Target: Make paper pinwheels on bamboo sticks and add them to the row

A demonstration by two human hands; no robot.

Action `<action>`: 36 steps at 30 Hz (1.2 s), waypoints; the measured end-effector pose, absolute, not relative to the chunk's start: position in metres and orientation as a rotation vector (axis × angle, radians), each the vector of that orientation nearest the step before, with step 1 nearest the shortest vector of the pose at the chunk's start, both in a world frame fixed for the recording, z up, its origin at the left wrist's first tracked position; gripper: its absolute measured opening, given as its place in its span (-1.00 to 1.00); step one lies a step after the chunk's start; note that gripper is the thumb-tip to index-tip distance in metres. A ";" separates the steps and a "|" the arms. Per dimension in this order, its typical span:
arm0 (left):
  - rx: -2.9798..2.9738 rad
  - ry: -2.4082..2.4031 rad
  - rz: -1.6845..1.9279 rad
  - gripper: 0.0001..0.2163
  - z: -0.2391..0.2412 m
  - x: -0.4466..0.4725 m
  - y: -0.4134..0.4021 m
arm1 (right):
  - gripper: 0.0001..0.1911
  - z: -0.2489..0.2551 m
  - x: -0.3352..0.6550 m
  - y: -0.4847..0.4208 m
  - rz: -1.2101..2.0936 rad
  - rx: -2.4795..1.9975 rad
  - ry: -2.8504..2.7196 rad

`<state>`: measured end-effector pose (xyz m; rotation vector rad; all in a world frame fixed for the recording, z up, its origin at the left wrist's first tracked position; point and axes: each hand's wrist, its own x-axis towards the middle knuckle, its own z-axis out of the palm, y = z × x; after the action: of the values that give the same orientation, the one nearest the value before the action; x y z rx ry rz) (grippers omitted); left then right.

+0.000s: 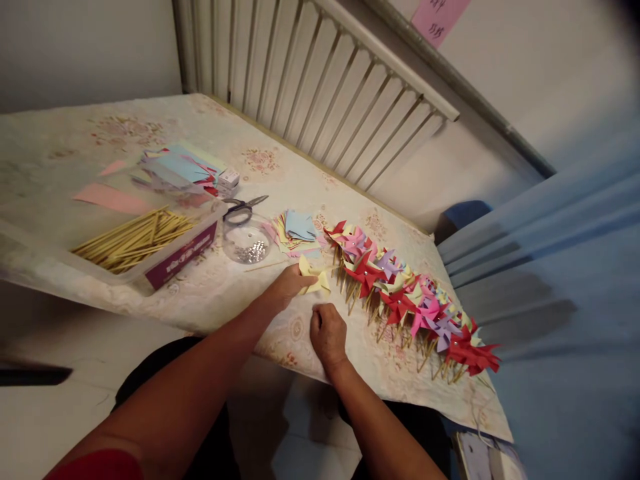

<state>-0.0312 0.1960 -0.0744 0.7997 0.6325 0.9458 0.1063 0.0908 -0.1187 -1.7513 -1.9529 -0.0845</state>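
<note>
While my left hand [293, 283] pinches the yellow pinwheel [315, 280] down on the table [215, 293], across a thin stick [267, 266], my right hand [327, 331] rests just beside it, clenched, and I cannot tell whether anything small sits inside it. I judge the step to be joining the paper head to its stick, so the next move calls for a fine, steady pinch at the centre without letting the folds spring open. The table edge runs right under my right wrist and the row of finished pinwheels [410, 293] crowds the right, with the paper stack [296, 233] and pin jar [246, 243] near ahead, so open room lies leftward, before the tray of sticks [135, 241].
</note>
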 end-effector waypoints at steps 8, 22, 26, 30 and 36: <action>0.764 0.590 0.923 -0.64 -0.075 -0.030 0.186 | -0.84 -0.119 0.106 0.091 -0.147 -1.834 -1.962; 0.690 0.427 0.934 -0.59 -0.081 -0.032 0.176 | -0.82 -0.119 0.105 0.089 -0.232 -1.854 -2.001; 0.681 0.394 0.909 -0.56 -0.077 -0.037 0.174 | -0.82 -0.119 0.104 0.091 -0.268 -1.879 -2.009; 0.695 0.380 0.888 -0.55 -0.071 -0.043 0.172 | -0.81 -0.118 0.100 0.097 -0.266 -1.868 -2.049; 0.710 0.370 0.899 -0.53 -0.067 -0.051 0.172 | -0.75 -0.123 0.089 0.125 -0.199 -1.745 -2.110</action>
<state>-0.0507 0.1718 -0.0671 0.7102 0.3705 0.8992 0.0886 0.1255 -0.1234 -1.7449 -2.1097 -0.1988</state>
